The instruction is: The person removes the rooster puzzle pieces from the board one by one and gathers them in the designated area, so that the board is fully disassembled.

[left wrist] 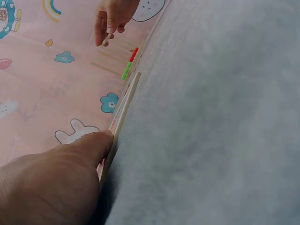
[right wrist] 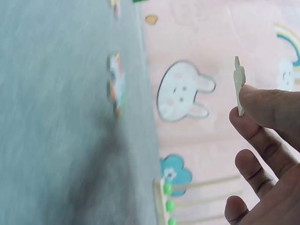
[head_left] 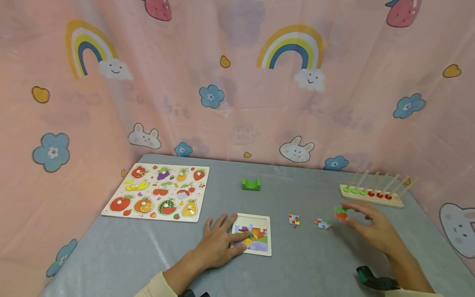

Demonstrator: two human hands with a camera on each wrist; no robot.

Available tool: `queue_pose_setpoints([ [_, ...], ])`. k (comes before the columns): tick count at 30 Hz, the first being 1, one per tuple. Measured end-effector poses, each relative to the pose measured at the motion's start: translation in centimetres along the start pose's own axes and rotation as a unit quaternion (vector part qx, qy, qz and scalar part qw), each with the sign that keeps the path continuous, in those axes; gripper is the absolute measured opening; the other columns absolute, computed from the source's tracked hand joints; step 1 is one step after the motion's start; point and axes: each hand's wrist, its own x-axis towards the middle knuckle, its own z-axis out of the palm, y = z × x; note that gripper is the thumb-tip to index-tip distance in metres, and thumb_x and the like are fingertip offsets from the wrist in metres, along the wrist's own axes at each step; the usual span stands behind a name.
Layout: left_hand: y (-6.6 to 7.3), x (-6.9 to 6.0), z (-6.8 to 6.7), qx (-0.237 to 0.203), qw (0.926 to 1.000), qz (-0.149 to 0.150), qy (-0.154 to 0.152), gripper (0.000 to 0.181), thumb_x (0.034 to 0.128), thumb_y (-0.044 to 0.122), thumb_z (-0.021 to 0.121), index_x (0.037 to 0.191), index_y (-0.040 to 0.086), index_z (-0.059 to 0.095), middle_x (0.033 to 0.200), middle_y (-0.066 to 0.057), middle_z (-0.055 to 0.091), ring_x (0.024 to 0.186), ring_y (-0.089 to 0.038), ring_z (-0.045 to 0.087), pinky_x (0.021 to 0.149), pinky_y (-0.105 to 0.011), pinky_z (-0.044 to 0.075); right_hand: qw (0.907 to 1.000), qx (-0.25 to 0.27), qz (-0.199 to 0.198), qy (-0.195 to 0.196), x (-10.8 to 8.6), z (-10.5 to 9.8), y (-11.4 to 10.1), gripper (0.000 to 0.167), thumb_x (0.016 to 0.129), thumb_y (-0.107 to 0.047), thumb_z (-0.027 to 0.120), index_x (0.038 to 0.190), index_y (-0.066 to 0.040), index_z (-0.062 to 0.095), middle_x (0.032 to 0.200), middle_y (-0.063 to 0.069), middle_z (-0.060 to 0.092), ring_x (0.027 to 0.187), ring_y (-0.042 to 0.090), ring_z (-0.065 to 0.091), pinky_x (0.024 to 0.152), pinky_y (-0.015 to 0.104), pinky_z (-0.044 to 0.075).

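Note:
My right hand (head_left: 375,227) pinches a jigsaw puzzle piece (head_left: 340,213), green and orange on its face, between thumb and finger above the table. In the right wrist view this piece (right wrist: 239,84) shows edge-on, held up off the surface. My left hand (head_left: 222,243) lies with spread fingers over the left side of a square puzzle tray (head_left: 269,235), some fingertips touching the pieces set inside it. Two loose pieces lie on the table between the hands: a puzzle piece with red and yellow (head_left: 294,220) and a bluish puzzle piece (head_left: 323,224).
A fruit peg board (head_left: 200,194) lies at the back left. Behind the tray stands a green arched block (head_left: 251,185). At the back right is a wooden peg rack (head_left: 397,202) with green and red beads. A pink printed curtain (head_left: 237,115) hangs behind the grey table (head_left: 126,255).

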Motion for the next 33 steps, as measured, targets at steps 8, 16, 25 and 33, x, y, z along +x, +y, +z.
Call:
queue_pose_setpoints([
  [8, 0.1, 0.0, -0.1, -0.004, 1.0, 0.006, 0.003, 0.04, 0.0934, 0.051, 0.055, 0.131, 0.04, 0.06, 0.151, -0.012, 0.035, 0.137, -0.04, 0.026, 0.097, -0.072, 0.012, 0.9998, -0.005, 0.016, -0.012, -0.8, -0.4, 2.3, 0.039, 0.087, -0.014, 0.073, 0.122, -0.002, 0.064, 0.118, -0.003, 0.058, 0.102, 0.004, 0.043, 0.068, 0.041, 0.033],
  [16, 0.1, 0.0, -0.1, -0.003, 0.9999, 0.01, 0.006, 0.04, 0.0934, 0.05, 0.056, 0.131, 0.039, 0.061, 0.15, -0.012, 0.036, 0.136, -0.04, 0.027, 0.096, -0.072, 0.013, 0.998, -0.022, 0.038, -0.047, -1.1, -0.6, 3.7, 0.037, 0.087, -0.013, 0.073, 0.121, -0.001, 0.064, 0.117, 0.015, 0.061, 0.099, 0.012, 0.049, 0.068, 0.04, 0.04],
  [25, 0.0, 0.0, 0.0, 0.004, 0.9999, 0.009, 0.01, 0.039, 0.0929, 0.05, 0.056, 0.131, 0.039, 0.061, 0.151, -0.012, 0.035, 0.136, -0.04, 0.027, 0.097, -0.072, 0.013, 0.9973, -0.03, 0.029, -0.059, -1.6, -0.5, 5.6, 0.037, 0.084, -0.011, 0.076, 0.119, -0.002, 0.066, 0.115, 0.014, 0.063, 0.096, -0.003, 0.052, 0.074, 0.023, 0.045],
  [33, 0.0, 0.0, 0.1, 0.008, 0.9999, 0.007, 0.009, 0.04, 0.0931, 0.051, 0.056, 0.131, 0.04, 0.061, 0.151, -0.011, 0.035, 0.136, -0.039, 0.027, 0.097, -0.071, 0.014, 0.9973, -0.047, 0.015, -0.055, -2.0, 0.0, 6.3, 0.038, 0.079, -0.004, 0.078, 0.115, 0.001, 0.067, 0.113, 0.017, 0.064, 0.1, -0.003, 0.049, 0.078, 0.011, 0.034],
])
